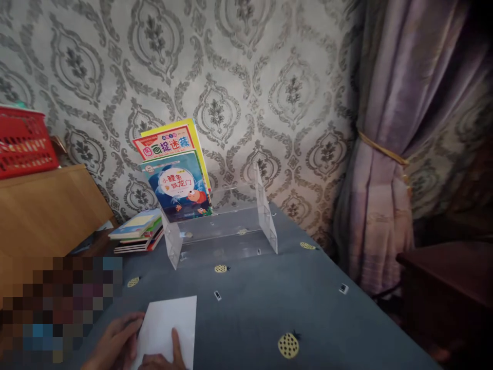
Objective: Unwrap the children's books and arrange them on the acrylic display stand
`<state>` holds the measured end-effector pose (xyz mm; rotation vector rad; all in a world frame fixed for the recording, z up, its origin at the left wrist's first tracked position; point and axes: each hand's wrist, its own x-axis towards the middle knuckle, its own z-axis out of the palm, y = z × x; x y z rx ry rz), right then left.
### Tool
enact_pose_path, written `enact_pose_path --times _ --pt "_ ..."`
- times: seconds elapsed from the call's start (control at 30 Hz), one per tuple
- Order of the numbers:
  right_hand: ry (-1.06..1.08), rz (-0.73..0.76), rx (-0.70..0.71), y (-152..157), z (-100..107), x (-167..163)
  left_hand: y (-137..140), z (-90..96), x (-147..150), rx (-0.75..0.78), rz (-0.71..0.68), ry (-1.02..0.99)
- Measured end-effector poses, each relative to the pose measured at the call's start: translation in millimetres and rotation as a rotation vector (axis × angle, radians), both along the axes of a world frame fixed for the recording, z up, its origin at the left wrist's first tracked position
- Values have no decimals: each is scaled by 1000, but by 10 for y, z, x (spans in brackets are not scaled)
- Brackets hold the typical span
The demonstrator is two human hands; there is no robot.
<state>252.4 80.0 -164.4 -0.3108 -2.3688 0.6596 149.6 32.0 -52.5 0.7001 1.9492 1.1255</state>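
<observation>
A white sheet of paper (169, 321) lies near the front edge of a table covered with a blue-grey cloth (269, 303). My left hand (115, 341) rests on the sheet's left edge, fingers spread. My right hand (165, 357) presses on the sheet's lower part, thumb pointing up; most of it is cut off by the frame. Behind stands a clear acrylic book rack (231, 226) holding three upright picture books (177, 177) at its left end.
A flat stack of thin books (136, 231) lies left of the rack. A wooden headboard (46, 205) with a red basket (25, 141) is at the left. Patterned wallpaper is behind, a purple curtain (389, 154) and a dark cabinet (450, 288) at the right.
</observation>
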Motion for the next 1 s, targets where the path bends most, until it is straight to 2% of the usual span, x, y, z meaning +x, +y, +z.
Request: enact_pose_path --times 0.13,0.23,0.33,0.37,0.57,0.67,0.77,0.83,0.93,1.0 --pt "-32 71 139 58 -161 3 -62 100 -71 -90 -199 -110" --pt "-99 134 134 96 -160 140 -116 95 -113 -170 -260 -119" --pt "-124 151 62 132 -1 360 -202 97 -146 -116 -262 -44" --pt "-127 186 41 141 81 443 -236 97 -157 -67 -276 -21" --pt "-110 177 -148 173 617 885 -347 7 -119 269 -423 122" --pt "-110 177 -201 226 795 1013 -290 -23 -67 250 -474 218" --pt "-144 180 -263 337 913 1124 -172 -20 -95 89 -262 269" --pt "-139 170 -311 444 972 1224 -86 -14 -156 104 -180 274" --pt "-80 137 -343 621 1036 1382 18 3 -242 292 -323 280" --pt "-39 89 -330 725 1064 1432 68 15 -267 287 -352 309"
